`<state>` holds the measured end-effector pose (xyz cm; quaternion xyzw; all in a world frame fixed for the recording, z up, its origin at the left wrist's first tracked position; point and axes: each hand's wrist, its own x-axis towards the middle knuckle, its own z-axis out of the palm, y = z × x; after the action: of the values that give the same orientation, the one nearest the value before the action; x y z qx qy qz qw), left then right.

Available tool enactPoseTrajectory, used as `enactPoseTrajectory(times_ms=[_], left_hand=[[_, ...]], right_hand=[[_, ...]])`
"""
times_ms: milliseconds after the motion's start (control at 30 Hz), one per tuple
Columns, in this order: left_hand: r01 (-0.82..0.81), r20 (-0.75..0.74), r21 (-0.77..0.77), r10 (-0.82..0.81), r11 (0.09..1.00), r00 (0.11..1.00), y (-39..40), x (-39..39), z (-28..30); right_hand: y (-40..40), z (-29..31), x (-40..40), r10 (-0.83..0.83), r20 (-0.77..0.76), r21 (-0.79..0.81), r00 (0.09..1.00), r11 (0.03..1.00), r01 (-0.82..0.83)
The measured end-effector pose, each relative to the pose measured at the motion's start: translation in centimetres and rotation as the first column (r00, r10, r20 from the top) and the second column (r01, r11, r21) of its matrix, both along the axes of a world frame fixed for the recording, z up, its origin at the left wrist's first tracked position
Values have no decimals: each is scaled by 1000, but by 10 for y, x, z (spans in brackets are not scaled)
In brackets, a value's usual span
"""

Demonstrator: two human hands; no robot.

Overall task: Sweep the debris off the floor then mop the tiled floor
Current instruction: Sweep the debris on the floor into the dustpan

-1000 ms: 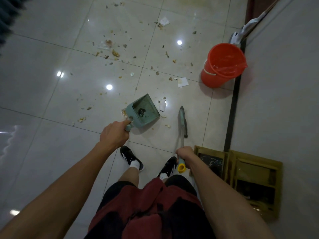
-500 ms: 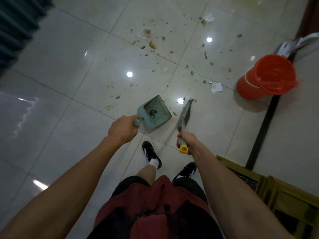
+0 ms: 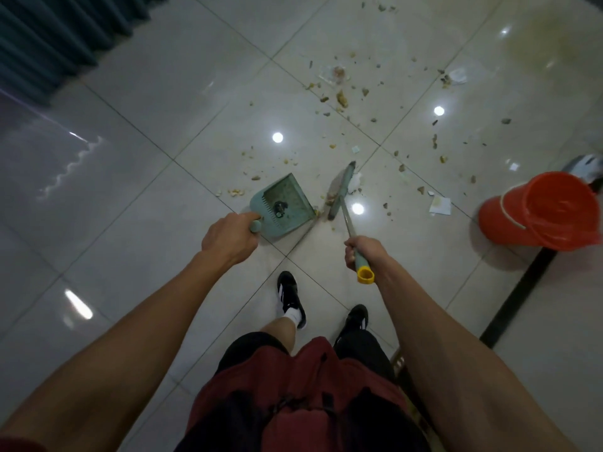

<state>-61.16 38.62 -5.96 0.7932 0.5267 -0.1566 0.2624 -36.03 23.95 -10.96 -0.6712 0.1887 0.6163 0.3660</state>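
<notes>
My left hand (image 3: 230,238) grips the handle of a teal dustpan (image 3: 283,204), which rests low on the tiled floor (image 3: 156,197) with a dark clump inside it. My right hand (image 3: 362,249) holds the yellow-tipped handle of a small teal broom (image 3: 341,190). The broom's head touches the floor just right of the dustpan's open side. Debris (image 3: 339,99) of crumbs, chips and paper scraps lies scattered ahead and to the right.
A red bucket (image 3: 541,212) stands at the right next to a dark floor strip (image 3: 515,295), with a mop head (image 3: 587,166) partly visible behind it. A dark curtain (image 3: 55,34) hangs at the top left. My two feet (image 3: 292,298) stand below the tools.
The view has swung right to left, so the bucket has slid to the right edge. The broom head has swept closer to the dustpan's mouth, and the wooden frame at lower right has left view.
</notes>
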Motion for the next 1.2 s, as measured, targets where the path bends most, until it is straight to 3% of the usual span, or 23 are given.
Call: enactPoseTrajectory(times_ms=[367,600,1067,1200], left_hand=[[-274,1,31,274,961,962,-49,-10,23],[-518,-19,37,519,854,854,-97,-35,29],[-784,-38,-36,783,619,620,-111,-157,10],[-822,-32,-48,822,567,569,-94,-191,5]], right_hand=[[8,35,14,309,76,141,948,938,-317],[25,35,5,540,39,194,841,821,-537],[136,19,-135,788,-31,214,615,606,-766],[177,10,-183,803,-80,209,591,593,-778]])
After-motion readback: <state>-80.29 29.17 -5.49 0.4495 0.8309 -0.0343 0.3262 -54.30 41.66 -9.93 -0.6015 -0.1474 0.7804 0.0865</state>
